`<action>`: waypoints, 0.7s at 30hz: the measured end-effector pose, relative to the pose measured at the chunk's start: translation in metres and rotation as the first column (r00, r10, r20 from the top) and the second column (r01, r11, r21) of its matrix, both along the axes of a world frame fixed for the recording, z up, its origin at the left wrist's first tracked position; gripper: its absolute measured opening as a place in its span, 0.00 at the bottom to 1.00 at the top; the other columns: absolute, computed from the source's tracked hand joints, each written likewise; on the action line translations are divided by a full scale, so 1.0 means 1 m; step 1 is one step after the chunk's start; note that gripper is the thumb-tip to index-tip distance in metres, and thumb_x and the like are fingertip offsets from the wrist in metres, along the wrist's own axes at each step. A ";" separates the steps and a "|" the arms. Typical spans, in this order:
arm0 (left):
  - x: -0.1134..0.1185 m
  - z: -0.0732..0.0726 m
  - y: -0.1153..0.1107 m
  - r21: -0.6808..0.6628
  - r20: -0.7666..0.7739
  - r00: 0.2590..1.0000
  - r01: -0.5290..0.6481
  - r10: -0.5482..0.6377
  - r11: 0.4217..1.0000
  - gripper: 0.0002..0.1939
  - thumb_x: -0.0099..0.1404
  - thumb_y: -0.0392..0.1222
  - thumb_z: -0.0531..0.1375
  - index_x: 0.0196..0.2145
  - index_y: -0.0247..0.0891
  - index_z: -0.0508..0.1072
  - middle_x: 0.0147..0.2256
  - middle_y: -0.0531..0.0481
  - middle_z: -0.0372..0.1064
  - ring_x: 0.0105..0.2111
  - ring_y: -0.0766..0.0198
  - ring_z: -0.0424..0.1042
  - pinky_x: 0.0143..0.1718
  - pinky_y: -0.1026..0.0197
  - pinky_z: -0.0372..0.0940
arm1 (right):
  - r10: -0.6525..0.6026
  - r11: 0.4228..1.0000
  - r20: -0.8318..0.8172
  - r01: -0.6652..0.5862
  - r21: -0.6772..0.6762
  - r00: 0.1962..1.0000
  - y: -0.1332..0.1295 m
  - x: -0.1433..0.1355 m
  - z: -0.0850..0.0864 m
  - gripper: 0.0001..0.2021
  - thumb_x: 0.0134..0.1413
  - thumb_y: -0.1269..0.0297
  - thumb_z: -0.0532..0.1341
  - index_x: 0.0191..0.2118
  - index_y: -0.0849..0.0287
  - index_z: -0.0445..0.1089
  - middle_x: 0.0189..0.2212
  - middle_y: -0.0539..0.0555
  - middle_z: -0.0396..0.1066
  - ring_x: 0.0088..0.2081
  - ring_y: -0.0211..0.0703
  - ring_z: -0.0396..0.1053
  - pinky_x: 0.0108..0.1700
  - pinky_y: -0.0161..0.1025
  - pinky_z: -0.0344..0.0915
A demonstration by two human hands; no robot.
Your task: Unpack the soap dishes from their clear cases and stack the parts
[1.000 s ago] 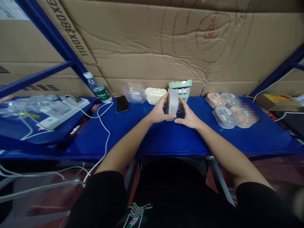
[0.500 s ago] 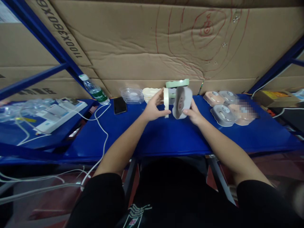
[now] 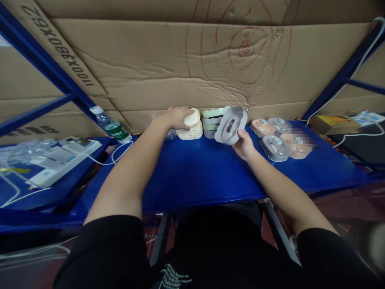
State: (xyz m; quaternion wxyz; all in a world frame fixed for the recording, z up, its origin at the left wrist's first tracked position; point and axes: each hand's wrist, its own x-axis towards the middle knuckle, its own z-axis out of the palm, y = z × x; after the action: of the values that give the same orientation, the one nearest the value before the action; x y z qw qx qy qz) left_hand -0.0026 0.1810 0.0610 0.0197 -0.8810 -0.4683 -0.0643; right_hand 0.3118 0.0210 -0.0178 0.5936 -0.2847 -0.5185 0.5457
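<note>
My left hand (image 3: 179,118) is closed on a small cream tray (image 3: 192,118), tilted at the top of a stack of cream trays (image 3: 190,133). Some of its fingers are hidden behind the tray. My right hand (image 3: 244,145) grips a grey soap dish (image 3: 226,127) by its lower right edge. This dish is wavy-edged, has an oval slot in its middle, and is held tilted above the table. Just behind it stands a stack of green and grey dishes (image 3: 210,120), partly covered by the held one.
Several peach and grey dishes with clear lids (image 3: 274,147) sit at the right. Clear lids (image 3: 171,135) lie partly behind my left arm. A water bottle (image 3: 112,127) and white cables (image 3: 99,160) are on the left. Cardboard (image 3: 150,60) walls the back of the blue table (image 3: 198,172).
My left hand has moved left and back with the cream tray, from beside the grey dish to the cream stack. My right hand still holds the grey dish, now turned with its slot facing me.
</note>
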 end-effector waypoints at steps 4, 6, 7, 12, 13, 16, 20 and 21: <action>-0.001 -0.011 0.005 0.056 0.092 0.995 0.037 -0.042 0.998 0.36 0.60 0.57 0.76 0.64 0.46 0.83 0.72 0.40 0.73 0.73 0.32 0.69 0.76 0.30 0.58 | 0.009 1.000 0.029 -0.009 0.010 1.000 0.000 -0.001 -0.001 0.45 0.54 0.28 0.69 0.72 0.41 0.65 0.54 0.57 0.84 0.59 0.66 0.81 0.50 0.59 0.83; -0.003 -0.017 0.004 0.040 0.127 0.991 0.034 -0.039 0.999 0.32 0.61 0.58 0.75 0.61 0.47 0.85 0.67 0.42 0.79 0.69 0.35 0.74 0.74 0.35 0.62 | -0.017 1.000 0.023 0.017 0.000 1.000 0.000 -0.002 0.000 0.46 0.52 0.28 0.71 0.71 0.42 0.66 0.56 0.58 0.84 0.61 0.66 0.80 0.51 0.59 0.83; -0.004 -0.020 0.003 0.027 0.131 0.991 0.024 -0.028 0.999 0.30 0.61 0.58 0.74 0.59 0.48 0.86 0.64 0.43 0.81 0.68 0.36 0.75 0.73 0.37 0.64 | -0.031 0.999 0.017 0.031 -0.009 0.999 0.000 -0.002 0.000 0.46 0.50 0.28 0.72 0.70 0.43 0.67 0.57 0.58 0.83 0.61 0.66 0.80 0.52 0.59 0.84; 0.001 -0.024 -0.017 0.139 0.278 0.960 -0.015 -0.025 0.990 0.23 0.68 0.53 0.69 0.57 0.44 0.87 0.61 0.41 0.83 0.65 0.37 0.78 0.71 0.36 0.65 | -0.049 0.999 0.034 0.049 0.006 0.998 0.001 -0.004 -0.002 0.46 0.51 0.28 0.72 0.71 0.41 0.66 0.60 0.58 0.82 0.66 0.66 0.77 0.56 0.61 0.83; 0.008 -0.023 -0.025 0.188 0.370 0.927 -0.019 -0.053 0.982 0.22 0.70 0.53 0.68 0.57 0.42 0.86 0.60 0.40 0.83 0.64 0.38 0.79 0.70 0.36 0.67 | -0.044 0.999 0.045 0.044 0.020 0.998 0.002 -0.004 -0.004 0.47 0.51 0.27 0.72 0.72 0.40 0.64 0.62 0.58 0.80 0.67 0.67 0.76 0.58 0.62 0.82; 0.038 -0.017 -0.059 0.244 0.654 0.737 0.008 -0.171 0.970 0.22 0.76 0.57 0.65 0.56 0.39 0.85 0.54 0.40 0.85 0.56 0.46 0.83 0.63 0.43 0.74 | -0.092 0.993 0.099 0.084 0.085 0.991 0.004 -0.006 -0.008 0.56 0.46 0.25 0.75 0.77 0.38 0.57 0.71 0.59 0.72 0.74 0.68 0.68 0.66 0.65 0.77; 0.090 -0.007 -0.120 0.223 0.673 0.651 0.274 -0.351 0.936 0.21 0.77 0.62 0.67 0.55 0.45 0.86 0.52 0.44 0.85 0.53 0.50 0.83 0.59 0.46 0.75 | -0.234 0.955 0.197 0.187 0.232 0.952 0.000 -0.010 -0.009 0.71 0.34 0.28 0.82 0.80 0.38 0.47 0.81 0.62 0.58 0.81 0.70 0.55 0.73 0.64 0.72; 0.101 -0.006 -0.134 0.227 0.631 0.667 0.331 -0.397 0.916 0.21 0.76 0.61 0.69 0.55 0.44 0.86 0.52 0.44 0.85 0.52 0.49 0.84 0.57 0.45 0.76 | -0.229 0.957 0.218 0.179 0.228 0.949 -0.003 -0.010 -0.007 0.72 0.34 0.30 0.83 0.80 0.38 0.43 0.82 0.62 0.55 0.83 0.69 0.51 0.75 0.63 0.71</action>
State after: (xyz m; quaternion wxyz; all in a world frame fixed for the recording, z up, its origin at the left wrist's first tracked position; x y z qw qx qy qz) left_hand 0.0987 0.0473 0.0550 -0.1207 -0.8729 -0.2553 -0.3980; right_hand 0.3018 0.0183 -0.0250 0.6054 -0.3387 -0.6080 0.3860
